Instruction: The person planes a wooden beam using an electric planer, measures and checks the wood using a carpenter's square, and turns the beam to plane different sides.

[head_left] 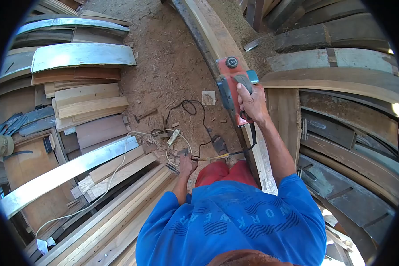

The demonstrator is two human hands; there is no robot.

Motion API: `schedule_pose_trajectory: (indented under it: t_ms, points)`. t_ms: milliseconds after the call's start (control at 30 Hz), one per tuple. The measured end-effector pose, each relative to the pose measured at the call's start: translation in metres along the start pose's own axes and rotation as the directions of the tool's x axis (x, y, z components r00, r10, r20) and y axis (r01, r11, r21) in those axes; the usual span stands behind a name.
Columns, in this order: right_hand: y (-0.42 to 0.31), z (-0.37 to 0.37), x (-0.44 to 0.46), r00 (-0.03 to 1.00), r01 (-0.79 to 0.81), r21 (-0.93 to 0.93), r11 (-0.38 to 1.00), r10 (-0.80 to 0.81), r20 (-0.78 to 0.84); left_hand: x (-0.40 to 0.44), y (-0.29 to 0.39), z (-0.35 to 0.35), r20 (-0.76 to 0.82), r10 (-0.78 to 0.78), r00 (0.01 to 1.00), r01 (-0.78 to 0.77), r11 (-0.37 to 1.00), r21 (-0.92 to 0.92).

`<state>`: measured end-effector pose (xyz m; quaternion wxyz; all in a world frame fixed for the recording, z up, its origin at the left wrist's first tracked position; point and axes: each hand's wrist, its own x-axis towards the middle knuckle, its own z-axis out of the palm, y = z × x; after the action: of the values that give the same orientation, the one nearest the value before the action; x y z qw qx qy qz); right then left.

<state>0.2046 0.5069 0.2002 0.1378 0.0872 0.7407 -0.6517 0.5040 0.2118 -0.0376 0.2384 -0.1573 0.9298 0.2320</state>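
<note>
My right hand (252, 105) is wrapped around the rear handle of a red and grey electric hand planer (232, 86). The planer rests on a long wooden board (213, 29) that runs from the top of the view down past my right leg. From the planer's back a black power cord (254, 139) loops down toward my left side. Low by my left leg, my left hand (187, 165) is closed on that cord, near a yellowish section of it. Just beyond lies a white extension socket (174, 137) on the ground. My left fingers are partly hidden.
Stacked planks (91, 104) and a shiny metal-like strip (71, 175) fill the left side. More boards (337, 84) are piled along the right. A hammer (145, 115), a small square piece (208, 97) and loose cable (188, 106) lie on the dirt floor (159, 57).
</note>
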Motion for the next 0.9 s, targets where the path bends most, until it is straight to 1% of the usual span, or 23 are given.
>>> schedule_pose_trajectory:
  t_ms: [133, 233, 333, 433, 533, 733, 767, 800, 833, 900]
  points:
    - [-0.011, 0.006, 0.016, 1.0, 0.006, 0.01, 1.0, -0.006, -0.011, 0.003, -0.004, -0.004, -0.064, 0.032, 0.997, -0.03, 0.999, 0.027]
    - [-0.013, 0.008, 0.028, 1.0, -0.014, 0.04, 0.999, 0.014, -0.008, 0.005, -0.008, -0.009, 0.041, -0.042, 0.998, 0.042, 0.999, 0.005]
    - [-0.015, 0.012, 0.046, 1.0, -0.024, -0.018, 1.0, 0.024, -0.011, 0.005, -0.002, -0.023, 0.036, -0.056, 0.998, 0.057, 0.998, -0.031]
    - [-0.022, 0.016, 0.06, 1.0, -0.008, -0.067, 0.998, 0.007, -0.011, 0.011, -0.005, -0.031, 0.072, -0.105, 0.992, 0.108, 0.993, -0.044]
    - [-0.022, 0.021, 0.077, 1.0, -0.003, 0.039, 0.999, 0.003, 0.01, 0.02, -0.015, -0.031, -0.038, -0.079, 0.996, 0.076, 0.995, -0.066]
    - [-0.041, 0.029, 0.1, 0.999, -0.047, -0.005, 0.999, 0.047, 0.0, 0.044, -0.009, -0.05, -0.021, -0.174, 0.985, 0.171, 0.982, -0.084]
    - [-0.043, 0.03, 0.105, 1.0, -0.029, 0.016, 0.999, 0.028, 0.007, 0.047, -0.007, -0.052, -0.013, -0.191, 0.982, 0.189, 0.979, -0.08]
    - [-0.045, 0.032, 0.111, 1.0, -0.014, 0.038, 0.999, 0.013, 0.012, 0.051, -0.005, -0.054, -0.039, -0.158, 0.987, 0.155, 0.986, -0.064]
    - [-0.046, 0.033, 0.115, 1.0, -0.005, 0.062, 0.998, 0.004, 0.015, 0.054, -0.003, -0.056, -0.033, -0.181, 0.983, 0.178, 0.981, -0.072]
    - [-0.051, 0.034, 0.127, 1.0, -0.003, 0.04, 0.999, 0.002, 0.018, 0.067, 0.0, -0.06, -0.022, -0.222, 0.975, 0.219, 0.972, -0.086]
